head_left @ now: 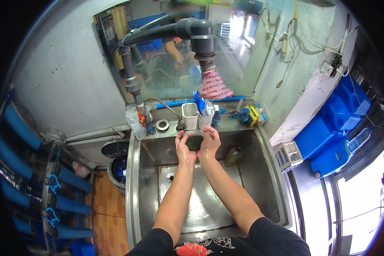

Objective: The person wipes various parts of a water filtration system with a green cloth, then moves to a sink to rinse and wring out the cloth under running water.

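Note:
Both arms reach out over the steel sink (196,187). My left hand (182,149) is cupped palm up with curled fingers under a dark green scouring pad (194,142). My right hand (209,144) closes in from the other side, its heel touching the left wrist and its fingers bent beside the pad. Both hands look wet. Just beyond them, a white cup (190,116) and a second container (206,120) holding brushes and blue items stand on the back ledge. A greenish bottle (233,156) stands in the sink's back right corner.
A grey pipe spout (200,32) wrapped in pink-striped material (215,85) hangs above the ledge. An orange-handled valve (142,119) sits at back left. Blue jugs (318,132) and a small drawer box (288,154) are at right. A lidded bin (116,173) and blue tubes (72,205) stand left.

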The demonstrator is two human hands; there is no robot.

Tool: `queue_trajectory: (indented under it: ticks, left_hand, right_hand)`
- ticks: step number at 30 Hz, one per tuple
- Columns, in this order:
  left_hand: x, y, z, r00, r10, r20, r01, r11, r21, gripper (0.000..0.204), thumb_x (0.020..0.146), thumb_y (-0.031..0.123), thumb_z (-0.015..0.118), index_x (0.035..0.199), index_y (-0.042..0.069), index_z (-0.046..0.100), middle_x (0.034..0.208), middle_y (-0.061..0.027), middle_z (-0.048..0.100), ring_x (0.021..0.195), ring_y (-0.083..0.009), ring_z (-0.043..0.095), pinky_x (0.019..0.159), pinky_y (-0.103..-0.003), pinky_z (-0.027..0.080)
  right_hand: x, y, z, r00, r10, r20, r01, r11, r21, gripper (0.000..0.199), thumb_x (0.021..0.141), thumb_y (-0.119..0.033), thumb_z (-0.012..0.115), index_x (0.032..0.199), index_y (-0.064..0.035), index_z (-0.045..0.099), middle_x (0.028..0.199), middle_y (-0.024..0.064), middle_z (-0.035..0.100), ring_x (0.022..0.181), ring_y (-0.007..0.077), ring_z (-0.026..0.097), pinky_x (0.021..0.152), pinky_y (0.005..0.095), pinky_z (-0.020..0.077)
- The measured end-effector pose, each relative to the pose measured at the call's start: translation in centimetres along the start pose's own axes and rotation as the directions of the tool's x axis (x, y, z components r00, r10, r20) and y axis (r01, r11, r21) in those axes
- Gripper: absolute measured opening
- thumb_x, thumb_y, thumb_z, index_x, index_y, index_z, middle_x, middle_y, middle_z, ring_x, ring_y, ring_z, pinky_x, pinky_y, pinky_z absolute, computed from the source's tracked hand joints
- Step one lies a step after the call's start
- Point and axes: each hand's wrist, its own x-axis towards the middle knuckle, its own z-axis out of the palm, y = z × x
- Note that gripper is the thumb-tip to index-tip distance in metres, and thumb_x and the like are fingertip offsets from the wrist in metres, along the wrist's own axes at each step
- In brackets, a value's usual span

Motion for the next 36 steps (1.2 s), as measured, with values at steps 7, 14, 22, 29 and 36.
queue_trajectory:
  ticks: [7, 14, 22, 29, 36]
  left_hand:
    - [1.6, 3.7, 0.3, 0.733, -0.617, 0.286, 0.577, 0.787, 0.221, 0.025, 0.09, 0.024, 0.061, 0.106, 0.005, 0.058, 0.087, -0.0036, 0.06, 0.079, -0.0159, 0.059, 0.074, -0.034, 0.05]
    - [-0.5, 6.3, 4.0, 0.329, -0.935, 0.132, 0.452, 0.279, 0.847, 0.031, 0.089, 0.017, 0.061, 0.117, 0.005, 0.053, 0.064, 0.0051, 0.044, 0.057, -0.0054, 0.044, 0.053, -0.02, 0.039]
    - [-3.6, 3.7, 1.7, 0.42, -0.907, -0.002, -0.291, -0.136, 0.947, 0.027, 0.083, 0.012, 0.062, 0.11, 0.008, 0.06, 0.065, -0.0004, 0.053, 0.055, -0.0102, 0.047, 0.053, -0.027, 0.042]
    - [-3.6, 0.3, -3.6, 0.565, -0.821, 0.087, -0.581, -0.32, 0.748, 0.028, 0.071, 0.009, 0.06, 0.099, 0.007, 0.062, 0.075, -0.0122, 0.064, 0.066, -0.0239, 0.061, 0.06, -0.037, 0.048]
    - [-3.2, -3.5, -6.8, 0.638, -0.769, -0.043, -0.659, -0.574, 0.486, 0.031, 0.067, 0.011, 0.061, 0.097, 0.011, 0.066, 0.093, -0.0161, 0.067, 0.09, -0.0292, 0.064, 0.074, -0.039, 0.05]
  right_hand:
    - [-3.7, -4.3, -0.5, 0.469, -0.515, 0.717, 0.841, 0.509, -0.185, 0.022, 0.064, 0.005, 0.056, 0.079, -0.0077, 0.066, 0.078, 0.0084, 0.063, 0.079, 0.0299, 0.061, 0.072, 0.0372, 0.0489]
    - [-4.7, -5.5, -3.1, -0.363, -0.348, 0.864, 0.909, 0.071, 0.41, 0.02, 0.054, -0.023, 0.06, 0.07, -0.0119, 0.058, 0.073, 0.0029, 0.051, 0.087, 0.0272, 0.056, 0.072, 0.039, 0.047]
    - [-7.5, -1.4, -6.4, -0.582, 0.276, 0.765, 0.794, -0.01, 0.607, 0.019, 0.064, -0.025, 0.058, 0.061, -0.0081, 0.067, 0.069, 0.0068, 0.062, 0.07, 0.0253, 0.06, 0.07, 0.0382, 0.0469]
    - [-9.8, 3.4, -8.0, -0.243, 0.632, 0.736, 0.966, 0.227, 0.124, 0.022, 0.077, -0.02, 0.054, 0.085, -0.0085, 0.071, 0.087, 0.0078, 0.069, 0.094, 0.0229, 0.064, 0.087, 0.0396, 0.0461]
    - [-8.0, 6.7, -8.1, 0.077, 0.944, 0.322, 0.773, 0.148, -0.617, 0.03, 0.09, -0.029, 0.044, 0.106, -0.0129, 0.065, 0.115, 0.0054, 0.063, 0.111, 0.0208, 0.055, 0.098, 0.034, 0.0382]
